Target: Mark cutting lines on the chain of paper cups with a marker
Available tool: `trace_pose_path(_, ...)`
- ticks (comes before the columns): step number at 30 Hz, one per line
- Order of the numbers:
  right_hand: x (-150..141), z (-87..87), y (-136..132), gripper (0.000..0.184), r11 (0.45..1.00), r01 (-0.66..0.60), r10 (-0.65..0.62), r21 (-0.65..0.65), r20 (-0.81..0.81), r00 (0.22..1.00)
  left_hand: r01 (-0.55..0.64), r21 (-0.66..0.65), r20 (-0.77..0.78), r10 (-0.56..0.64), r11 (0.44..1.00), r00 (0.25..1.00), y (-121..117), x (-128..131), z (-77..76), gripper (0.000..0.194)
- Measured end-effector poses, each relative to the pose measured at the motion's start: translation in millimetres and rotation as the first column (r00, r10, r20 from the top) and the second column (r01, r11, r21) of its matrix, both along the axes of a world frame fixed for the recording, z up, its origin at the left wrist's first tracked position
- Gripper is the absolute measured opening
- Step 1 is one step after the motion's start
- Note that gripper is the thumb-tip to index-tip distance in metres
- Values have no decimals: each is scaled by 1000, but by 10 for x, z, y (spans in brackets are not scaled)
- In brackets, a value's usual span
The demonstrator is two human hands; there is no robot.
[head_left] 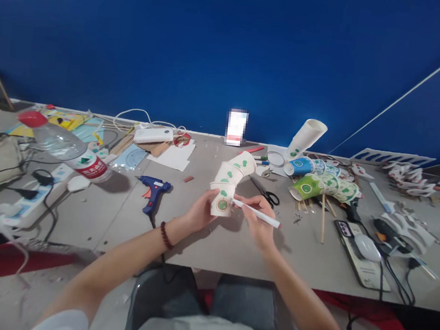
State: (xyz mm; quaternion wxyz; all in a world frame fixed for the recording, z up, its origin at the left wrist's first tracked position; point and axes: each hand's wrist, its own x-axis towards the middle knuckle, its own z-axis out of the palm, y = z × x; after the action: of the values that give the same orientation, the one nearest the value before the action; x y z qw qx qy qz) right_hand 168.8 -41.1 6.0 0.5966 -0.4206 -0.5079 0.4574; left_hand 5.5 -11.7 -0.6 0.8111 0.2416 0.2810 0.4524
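A curved chain of white paper cups (pixel 229 173) with green markings stands out from my left hand (pixel 202 210), whose fingers wrap round the side of the nearest cup. That cup bears a round green patch inside a brown ring. My right hand (pixel 260 223) grips a white marker pen (pixel 262 216), its tip touching or very near the right side of the same cup. The marker's reddish end points to the lower right. Parts of the left fingers are hidden behind the cup.
A blue glue gun (pixel 155 192) lies left of my hands, beyond it a plastic bottle (pixel 69 148). Black-handled scissors (pixel 267 193), a green cup chain (pixel 324 187), a blue cup chain (pixel 317 167), stacked cups (pixel 306 137) and a phone (pixel 361 256) are to the right. A lit phone (pixel 236 127) leans on the blue wall.
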Motion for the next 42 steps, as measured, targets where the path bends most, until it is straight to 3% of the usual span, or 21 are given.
trace_pose_path(3, 1, 20, 5, 17, 988, 138, -134, 63, -67, 989, -68, 180, -203, 105, 981, 974, 21, -47, 145, 46)
trace_pose_path(6, 7, 37, 30, 19, 950, 281, -255, 135, -179, 950, -103, 317, -393, 230, 943, 890, 43, -89, 416, 59)
trace_pose_path(8, 21, 42, 59, 23, 926, 341, -306, 162, -210, 929, -72, 359, -492, 254, 931, 833, 13, -103, 568, 61)
trace_pose_path(10, 43, 39, 95, 27, 910, 380, -342, 168, -217, 914, -64, 354, -539, 260, 933, 801, -118, -100, 602, 63)
trace_pose_path(13, 75, 31, 145, 30, 894, 423, -381, 147, -245, 891, -160, 309, -514, 306, 938, 802, -598, -89, 349, 66)
trace_pose_path(16, 92, 31, 175, 29, 898, 424, -385, 115, -259, 886, -423, 239, -461, 486, 874, 743, -1302, -185, -75, 74)
trace_pose_path(18, 92, 39, 184, 29, 901, 425, -393, 91, -246, 886, -604, 137, -491, 583, 785, 647, -1686, -380, -235, 77)
trace_pose_path(19, 90, 43, 186, 29, 907, 416, -391, 71, -230, 891, -695, 127, -549, 634, 707, 545, -1800, -517, -242, 76)
trace_pose_path(21, 82, 50, 186, 31, 919, 392, -378, 35, -204, 903, -813, 306, -626, 748, 495, 220, -1838, -828, -110, 68)
trace_pose_path(23, 72, 52, 184, 32, 928, 373, -364, 10, -189, 912, -763, 618, -508, 837, 190, -203, -1645, -1082, 133, 64)
trace_pose_path(24, 69, 51, 185, 33, 930, 367, -360, 4, -186, 914, -675, 726, -415, 867, 131, -278, -1488, -1147, 256, 66)
trace_pose_path(26, 69, 52, 192, 33, 931, 364, -357, 0, -193, 914, -605, 791, -276, 936, 93, -216, -1122, -1106, 440, 74)
trace_pose_path(27, 73, 55, 199, 32, 930, 368, -360, 3, -204, 910, -633, 765, -239, 965, 118, -108, -937, -1001, 491, 80)
trace_pose_path(28, 83, 62, 209, 32, 924, 383, -371, 10, -221, 902, -650, 712, -265, 959, 265, 100, -765, -850, 516, 80)
trace_pose_path(29, 96, 73, 222, 30, 912, 409, -393, 21, -240, 888, -617, 639, -326, 888, 460, 324, -611, -672, 524, 78)
trace_pose_path(30, 114, 88, 237, 28, 894, 447, -424, 34, -259, 868, -535, 544, -387, 759, 646, 523, -477, -484, 522, 72)
trace_pose_path(31, 135, 105, 253, 26, 868, 494, -464, 48, -274, 842, -432, 457, -415, 616, 778, 670, -363, -305, 518, 66)
trace_pose_path(34, 197, 151, 291, 20, 794, 602, -562, 88, -273, 781, -189, 247, -326, 266, 950, 907, -103, 58, 520, 53)
trace_pose_path(35, 210, 159, 294, 19, 781, 616, -576, 106, -262, 775, -125, 209, -265, 179, 970, 947, -32, 110, 518, 53)
trace_pose_path(37, 214, 158, 279, 20, 783, 605, -568, 141, -234, 789, -103, 164, -203, 135, 981, 970, 94, 137, 487, 50)
trace_pose_path(42, 137, 89, 161, 24, 889, 416, -398, 192, -128, 909, -155, -63, -144, 145, 986, 979, 255, 64, 244, 38)
